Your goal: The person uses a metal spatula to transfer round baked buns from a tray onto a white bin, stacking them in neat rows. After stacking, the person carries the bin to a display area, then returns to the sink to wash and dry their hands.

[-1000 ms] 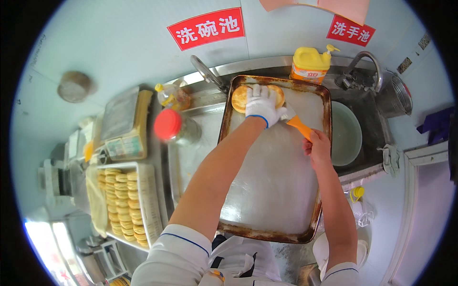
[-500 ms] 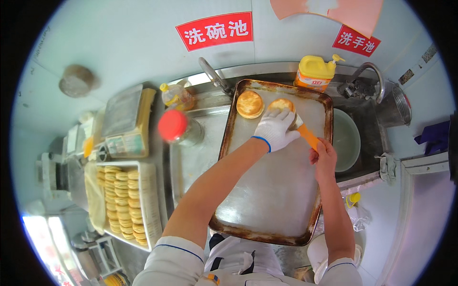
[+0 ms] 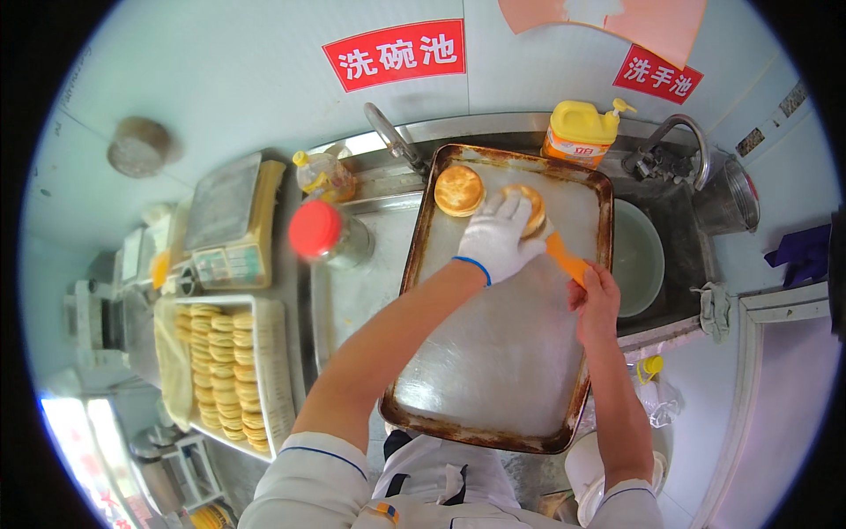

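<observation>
My left hand [image 3: 500, 231], in a white knitted glove with a blue cuff, lies over the left side of a browned round flatbread [image 3: 534, 212], its fingers curled on it. In my bare right hand [image 3: 597, 298] is an orange-handled scraper [image 3: 567, 258], pointing up and left to the flatbread's lower edge. The scraper's blade is hidden or blurred there. Just left of the glove, a second golden flatbread [image 3: 459, 190] lies flat. Both are at the far end of a large metal baking tray [image 3: 489, 353] with a dark, browned rim.
Beneath the tray runs a steel sink counter [image 3: 352, 291] with a faucet [image 3: 392, 137]. A red-lidded jar [image 3: 315, 227] and an oil bottle [image 3: 324, 178] stand left. Further left are a scale [image 3: 227, 216] and a white crate [image 3: 275, 353] of stacked flatbreads. A yellow pump jug [image 3: 582, 132] and a basin [image 3: 641, 260] are right.
My left hand has shifted slightly left and toward me on the flatbread, which now shows more on its right side. The scraper has moved a little downward with my right hand.
</observation>
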`<action>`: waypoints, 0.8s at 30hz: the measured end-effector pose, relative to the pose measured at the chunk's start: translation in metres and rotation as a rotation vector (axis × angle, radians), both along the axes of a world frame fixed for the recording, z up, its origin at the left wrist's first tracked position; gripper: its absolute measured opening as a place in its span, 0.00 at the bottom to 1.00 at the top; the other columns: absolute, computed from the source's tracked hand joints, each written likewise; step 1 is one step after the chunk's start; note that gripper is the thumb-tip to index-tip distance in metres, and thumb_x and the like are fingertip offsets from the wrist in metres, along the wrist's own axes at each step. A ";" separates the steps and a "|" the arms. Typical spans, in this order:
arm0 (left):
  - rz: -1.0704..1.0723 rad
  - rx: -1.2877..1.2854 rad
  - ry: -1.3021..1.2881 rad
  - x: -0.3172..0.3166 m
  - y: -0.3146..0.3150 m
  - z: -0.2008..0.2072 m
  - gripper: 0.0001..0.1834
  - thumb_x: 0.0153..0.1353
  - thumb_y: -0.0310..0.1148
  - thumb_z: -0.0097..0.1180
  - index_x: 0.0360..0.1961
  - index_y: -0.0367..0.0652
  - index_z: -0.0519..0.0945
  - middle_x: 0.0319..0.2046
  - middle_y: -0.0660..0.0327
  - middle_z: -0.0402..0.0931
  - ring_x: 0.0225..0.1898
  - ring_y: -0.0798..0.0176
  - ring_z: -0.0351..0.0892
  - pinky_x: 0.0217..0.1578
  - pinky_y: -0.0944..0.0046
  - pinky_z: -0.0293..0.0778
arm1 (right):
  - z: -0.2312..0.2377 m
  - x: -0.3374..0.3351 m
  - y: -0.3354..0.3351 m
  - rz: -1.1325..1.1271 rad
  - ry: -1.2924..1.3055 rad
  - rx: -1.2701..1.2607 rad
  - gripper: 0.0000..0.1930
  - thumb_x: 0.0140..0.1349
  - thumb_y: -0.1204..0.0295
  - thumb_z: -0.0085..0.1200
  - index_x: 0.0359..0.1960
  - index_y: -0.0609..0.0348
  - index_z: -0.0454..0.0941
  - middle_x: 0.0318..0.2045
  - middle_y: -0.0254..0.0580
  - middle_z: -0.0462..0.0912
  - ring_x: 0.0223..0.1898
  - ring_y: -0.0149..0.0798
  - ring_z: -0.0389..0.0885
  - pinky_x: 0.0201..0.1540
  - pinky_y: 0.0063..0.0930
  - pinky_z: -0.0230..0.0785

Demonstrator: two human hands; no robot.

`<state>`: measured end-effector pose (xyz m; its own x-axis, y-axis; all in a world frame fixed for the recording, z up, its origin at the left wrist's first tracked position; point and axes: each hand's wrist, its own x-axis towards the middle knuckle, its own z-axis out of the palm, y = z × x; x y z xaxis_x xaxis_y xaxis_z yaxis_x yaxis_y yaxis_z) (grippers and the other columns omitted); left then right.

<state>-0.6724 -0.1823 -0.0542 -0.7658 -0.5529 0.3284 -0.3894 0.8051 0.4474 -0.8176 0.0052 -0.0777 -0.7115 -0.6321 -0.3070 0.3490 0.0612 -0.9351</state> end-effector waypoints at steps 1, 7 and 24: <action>0.021 -0.071 -0.016 0.004 -0.007 0.007 0.38 0.64 0.55 0.60 0.67 0.41 0.70 0.69 0.43 0.67 0.71 0.36 0.64 0.69 0.44 0.64 | 0.006 0.001 -0.007 0.053 0.012 -0.071 0.17 0.77 0.66 0.50 0.60 0.64 0.74 0.29 0.38 0.81 0.23 0.27 0.75 0.23 0.25 0.67; 0.129 -0.303 -0.034 0.035 -0.076 0.022 0.33 0.61 0.50 0.60 0.64 0.43 0.74 0.64 0.50 0.70 0.62 0.40 0.69 0.63 0.44 0.68 | 0.008 0.019 -0.093 0.196 -0.042 -0.146 0.17 0.78 0.65 0.49 0.60 0.63 0.75 0.30 0.39 0.83 0.23 0.28 0.77 0.25 0.26 0.68; 0.279 0.140 -0.243 0.047 -0.103 -0.003 0.46 0.65 0.59 0.57 0.75 0.39 0.63 0.77 0.40 0.53 0.75 0.38 0.59 0.73 0.54 0.61 | -0.017 -0.037 -0.070 0.280 0.019 0.134 0.17 0.76 0.66 0.50 0.58 0.64 0.76 0.27 0.38 0.81 0.21 0.28 0.75 0.22 0.26 0.67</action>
<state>-0.6254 -0.2856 -0.0576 -0.6256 -0.7776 0.0628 -0.6931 0.5910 0.4128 -0.8544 -0.0643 -0.0943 -0.5216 -0.7593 -0.3891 0.2842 0.2754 -0.9184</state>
